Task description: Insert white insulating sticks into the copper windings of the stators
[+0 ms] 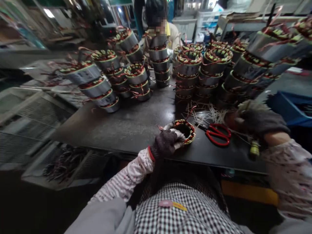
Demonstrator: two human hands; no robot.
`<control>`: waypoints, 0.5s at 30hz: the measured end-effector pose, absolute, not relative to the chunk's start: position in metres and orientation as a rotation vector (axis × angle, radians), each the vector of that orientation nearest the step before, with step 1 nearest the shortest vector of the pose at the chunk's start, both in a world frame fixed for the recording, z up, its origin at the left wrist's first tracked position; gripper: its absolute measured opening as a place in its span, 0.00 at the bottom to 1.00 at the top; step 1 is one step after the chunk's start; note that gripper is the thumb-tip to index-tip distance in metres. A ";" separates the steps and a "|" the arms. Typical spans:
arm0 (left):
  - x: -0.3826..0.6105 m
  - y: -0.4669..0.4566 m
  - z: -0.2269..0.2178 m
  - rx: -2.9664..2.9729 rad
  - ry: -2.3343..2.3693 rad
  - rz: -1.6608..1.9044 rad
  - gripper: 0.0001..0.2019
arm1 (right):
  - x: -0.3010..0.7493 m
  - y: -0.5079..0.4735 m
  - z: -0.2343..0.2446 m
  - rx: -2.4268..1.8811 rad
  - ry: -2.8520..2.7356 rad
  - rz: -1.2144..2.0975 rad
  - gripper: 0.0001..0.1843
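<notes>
A wound motor stator (188, 132) with copper coils and pale slot strips sits near the front edge of the dark table (126, 130). My left hand (167, 142), in a dark glove with light fingertips, grips its near left rim, fingers reaching into the bore. Off to the right, my right hand (258, 122), also gloved, is smeared by motion; its fingers cannot be made out. Between the two hands lie red-handled scissors (218, 134). Loose thin white strips (207, 113) are scattered behind them. A small yellow-green roll (254, 149) is just below my right hand.
Stacked stators (188, 70) line the table's far side, with leaning stacks at left (94, 86) and right (251, 70). A blue bin (292, 110) stands at right. At lower left is a crate (63, 165) of dark pieces. Across the table sits another person (174, 35).
</notes>
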State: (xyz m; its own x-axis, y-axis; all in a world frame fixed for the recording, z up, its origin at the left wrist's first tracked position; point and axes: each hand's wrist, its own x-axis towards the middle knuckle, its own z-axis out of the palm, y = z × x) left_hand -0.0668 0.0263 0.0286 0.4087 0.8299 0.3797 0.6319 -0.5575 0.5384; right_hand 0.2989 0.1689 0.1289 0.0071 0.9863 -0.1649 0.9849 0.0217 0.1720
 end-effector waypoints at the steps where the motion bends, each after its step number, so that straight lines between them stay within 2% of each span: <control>1: -0.065 0.026 0.026 2.351 1.287 0.952 0.02 | 0.303 0.162 0.132 2.010 2.092 -0.009 0.26; 4: -0.058 0.023 0.017 2.330 1.321 1.068 0.02 | 0.312 0.137 0.135 1.975 2.191 0.010 0.20; 9: -0.051 0.016 0.014 2.337 1.365 1.154 0.03 | 0.311 0.101 0.114 2.285 2.344 0.149 0.25; 12: -0.049 0.014 0.016 2.350 1.414 1.185 0.03 | 0.299 0.095 0.100 2.642 2.521 0.037 0.21; 15: -0.048 0.014 0.016 2.344 1.461 1.155 0.04 | 0.293 0.094 0.102 2.720 2.530 -0.122 0.20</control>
